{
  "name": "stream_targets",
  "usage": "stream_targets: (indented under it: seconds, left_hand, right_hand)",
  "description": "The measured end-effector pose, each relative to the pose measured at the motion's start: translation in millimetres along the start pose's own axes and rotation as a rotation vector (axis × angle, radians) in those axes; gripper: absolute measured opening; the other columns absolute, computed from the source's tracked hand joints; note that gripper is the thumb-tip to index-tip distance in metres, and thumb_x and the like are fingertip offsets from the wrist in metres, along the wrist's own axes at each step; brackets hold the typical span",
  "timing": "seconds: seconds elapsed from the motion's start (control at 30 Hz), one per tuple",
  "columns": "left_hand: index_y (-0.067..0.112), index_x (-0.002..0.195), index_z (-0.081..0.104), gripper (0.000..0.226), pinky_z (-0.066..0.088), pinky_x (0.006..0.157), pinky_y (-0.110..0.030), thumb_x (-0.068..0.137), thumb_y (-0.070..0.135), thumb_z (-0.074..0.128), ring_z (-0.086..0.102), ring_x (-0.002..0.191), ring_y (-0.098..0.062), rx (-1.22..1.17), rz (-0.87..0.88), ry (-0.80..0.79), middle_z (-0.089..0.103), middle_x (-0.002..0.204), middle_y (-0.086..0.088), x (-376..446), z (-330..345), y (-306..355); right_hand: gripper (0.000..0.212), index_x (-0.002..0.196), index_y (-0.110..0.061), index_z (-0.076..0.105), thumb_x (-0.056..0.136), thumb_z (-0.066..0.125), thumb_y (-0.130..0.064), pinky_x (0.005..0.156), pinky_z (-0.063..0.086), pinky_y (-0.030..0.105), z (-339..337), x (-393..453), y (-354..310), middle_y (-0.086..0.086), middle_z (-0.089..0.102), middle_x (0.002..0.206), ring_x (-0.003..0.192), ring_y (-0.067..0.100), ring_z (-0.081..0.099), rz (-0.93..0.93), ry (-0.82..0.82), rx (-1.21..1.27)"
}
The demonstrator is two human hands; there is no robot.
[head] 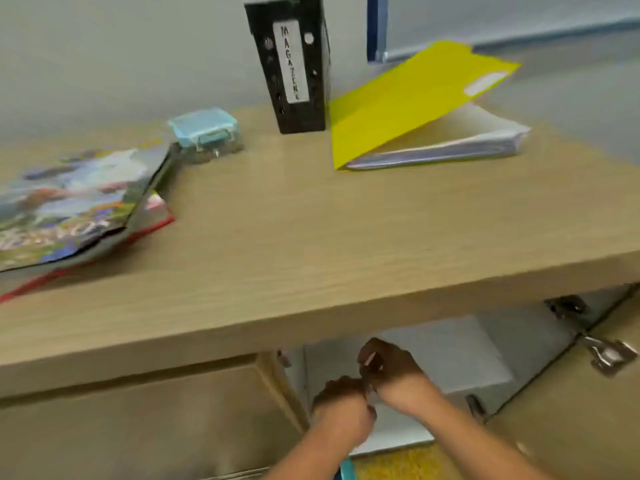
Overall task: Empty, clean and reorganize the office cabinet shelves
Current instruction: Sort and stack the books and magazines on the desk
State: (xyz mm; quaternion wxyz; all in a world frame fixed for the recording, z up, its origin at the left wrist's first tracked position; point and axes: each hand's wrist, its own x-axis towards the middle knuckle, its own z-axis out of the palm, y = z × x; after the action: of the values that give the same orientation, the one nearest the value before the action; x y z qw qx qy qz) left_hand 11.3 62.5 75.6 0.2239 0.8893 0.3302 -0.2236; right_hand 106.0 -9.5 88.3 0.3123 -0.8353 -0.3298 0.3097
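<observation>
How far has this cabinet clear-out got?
Emptying looks well along: magazines, a small box, a black file and a yellow folder sit on the cabinet top. Both hands are now in the open compartment, curled round something small and blurred. Cleaning and putting things back look still to come.

Hands: left hand (341, 407) and right hand (391, 370) meet inside the open cabinet (450, 358), fingers curled; what they hold is too blurred to tell.
Above the hands: wooden top (311, 237).
Up-left: magazines (79, 199), blue-lidded box (204, 128).
Straight up: black file box (291, 64) marked MAGAZINE.
Up-right: yellow folder (408, 102), cover raised.
</observation>
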Motion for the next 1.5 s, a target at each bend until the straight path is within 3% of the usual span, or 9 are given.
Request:
stream_targets:
  seconds: [0.17,0.37,0.6,0.9,0.97,1.07,1.2,1.33,1.5]
  left_hand:
    - [0.034,0.132,0.054,0.042,0.046,0.102,-0.038,0.090,0.037,0.053,0.056,0.125,-0.028,-0.049,-0.069,-0.136,0.059,0.135,-0.008,-120,-58,-9]
    - [0.037,0.126,0.059,0.038,0.050,0.097,-0.036,0.089,0.039,0.054,0.062,0.113,-0.023,-0.165,-0.107,-0.122,0.067,0.121,0.000,-233,-147,-23]
    - [0.028,0.090,0.070,0.012,0.054,0.084,-0.033,0.091,0.030,0.059,0.065,0.088,-0.012,-0.487,-0.099,0.210,0.071,0.092,0.008,-314,-267,-78]
    - [0.024,0.101,0.068,0.029,0.040,0.068,-0.027,0.091,0.001,0.054,0.060,0.090,-0.015,-0.778,-0.283,0.777,0.063,0.100,0.009,-307,-331,-239]
    - [0.023,0.103,0.067,0.029,0.041,0.072,-0.028,0.090,0.001,0.054,0.061,0.095,-0.018,-0.848,-0.318,0.786,0.064,0.102,0.005,-297,-338,-267]
    - [0.019,0.113,0.064,0.025,0.046,0.082,-0.033,0.093,0.007,0.054,0.061,0.100,-0.024,-0.895,-0.347,0.712,0.064,0.106,-0.002,-274,-351,-294]
    - [0.019,0.116,0.061,0.025,0.054,0.091,-0.044,0.091,0.023,0.062,0.066,0.095,-0.026,-1.026,-0.351,0.601,0.069,0.103,-0.004,-240,-363,-301]
    - [0.017,0.125,0.055,0.055,0.057,0.087,-0.048,0.081,0.044,0.073,0.068,0.099,-0.029,-1.081,-0.372,0.502,0.069,0.112,-0.011,-222,-369,-307]
    - [0.016,0.113,0.052,0.052,0.061,0.070,-0.050,0.087,0.059,0.063,0.068,0.094,-0.030,-1.105,-0.374,0.336,0.064,0.114,-0.006,-215,-362,-300]
  right_hand:
    - [0.032,0.083,-0.042,0.056,0.092,0.049,-0.012,0.073,0.048,0.022,-41,-84,-73,-0.009,0.065,0.082,0.071,0.004,0.056,-0.047,-0.479,-0.159]
    - [0.029,0.119,-0.034,0.058,0.096,0.052,-0.017,0.080,0.044,0.014,-107,-162,-175,-0.010,0.066,0.099,0.086,0.001,0.058,-0.118,-0.725,-0.201]
    - [0.021,0.111,-0.032,0.063,0.095,0.060,-0.019,0.070,0.046,0.021,-144,-170,-290,-0.002,0.066,0.094,0.075,0.006,0.059,-0.207,-0.495,-0.068]
    - [0.023,0.116,-0.027,0.062,0.093,0.065,-0.029,0.071,0.044,0.026,-78,-100,-395,-0.003,0.063,0.093,0.087,0.017,0.061,-0.148,-0.267,-0.186]
    - [0.038,0.128,-0.023,0.057,0.093,0.066,-0.033,0.067,0.043,0.022,-62,-78,-415,-0.007,0.060,0.096,0.090,0.015,0.057,-0.136,-0.246,-0.294]
    - [0.052,0.139,-0.019,0.050,0.092,0.064,-0.037,0.088,0.051,0.035,-39,-44,-439,0.008,0.054,0.132,0.113,0.025,0.059,-0.104,-0.062,-0.300]
    - [0.072,0.148,-0.013,0.032,0.093,0.058,-0.052,0.100,0.045,0.043,-14,-8,-454,0.015,0.040,0.143,0.129,0.035,0.047,0.015,0.077,-0.314]
    - [0.101,0.154,-0.008,0.019,0.083,0.069,-0.059,0.106,0.042,0.046,-4,13,-453,0.014,0.031,0.153,0.136,0.035,0.040,0.149,0.039,-0.290]
    - [0.110,0.150,-0.005,0.025,0.070,0.086,-0.049,0.103,0.046,0.042,-14,29,-453,0.013,0.038,0.149,0.131,0.032,0.046,0.133,-0.013,-0.299]
